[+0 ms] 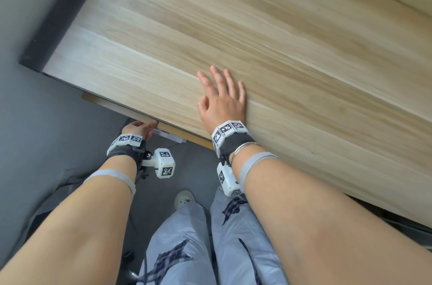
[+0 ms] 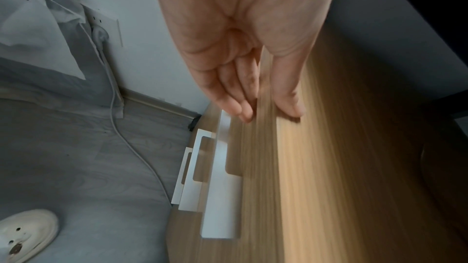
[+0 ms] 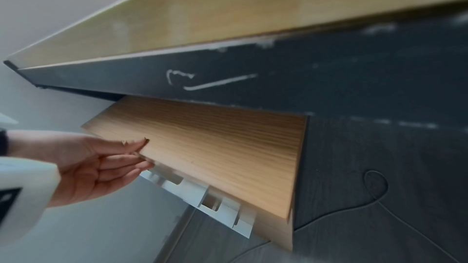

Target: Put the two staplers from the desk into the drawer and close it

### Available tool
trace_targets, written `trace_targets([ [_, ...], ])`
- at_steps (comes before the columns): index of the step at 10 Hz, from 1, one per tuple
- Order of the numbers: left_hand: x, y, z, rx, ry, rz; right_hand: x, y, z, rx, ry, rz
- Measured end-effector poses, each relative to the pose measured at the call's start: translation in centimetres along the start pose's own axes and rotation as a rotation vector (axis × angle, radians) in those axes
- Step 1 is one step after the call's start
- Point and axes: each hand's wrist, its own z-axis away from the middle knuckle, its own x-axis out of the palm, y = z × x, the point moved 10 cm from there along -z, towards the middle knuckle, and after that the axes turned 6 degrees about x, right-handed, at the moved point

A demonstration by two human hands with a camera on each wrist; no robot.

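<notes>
Desk [image 1: 268, 34]: a pale wood-grain top with a dark band under its front edge; its near edge runs diagonally just behind the right wrist. Right hand [image 1: 222, 100] lies flat on the top close to that edge, fingers straight and slightly spread, holding nothing; bare wood extends beyond and to both sides of the fingertips.

Left hand [image 1: 138, 127] is below the desk edge, at the front panel of the drawer [image 3: 215, 151]. Its fingers [image 2: 243, 95] are straight and laid against the wooden front, thumb [image 2: 288, 95] on the panel beside them; no curl or pinch around anything is visible. The drawer front stands slightly out from the dark band above it, so a narrow strip of it shows past the desk edge in the head view. White angular handles [image 2: 210, 171] sit on the fronts beyond and below the fingertips.

Neither stapler is visible in any view; the drawer interior is hidden.

Grey floor [image 1: 163, 182] lies beneath the left hand, with a white cable [image 2: 131, 147] and a white shoe [image 2: 25, 231]. A pale scrawled mark [image 3: 202, 81] on the dark band is not legible. Square black-and-white coded tags cover both wrist bands.
</notes>
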Motion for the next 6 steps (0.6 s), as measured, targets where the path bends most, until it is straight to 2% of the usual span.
trace_targets([
  [2, -0.6, 0.1, -0.8, 0.003, 0.022, -0.064, -0.2, -0.1, 0.0, -0.006, -0.001, -0.008],
  [4, 0.0, 0.5, -1.0, 0.035, -0.041, -0.121, -0.1, 0.0, 0.0, 0.003, -0.044, -0.020],
  [5, 0.0, 0.6, -0.9, 0.054, -0.038, -0.023, 0.1, -0.2, 0.0, -0.017, -0.089, -0.025],
  [6, 0.2, 0.4, 0.7, 0.003, -0.088, 0.003, 0.0, 0.2, 0.0, -0.009, -0.135, -0.032],
])
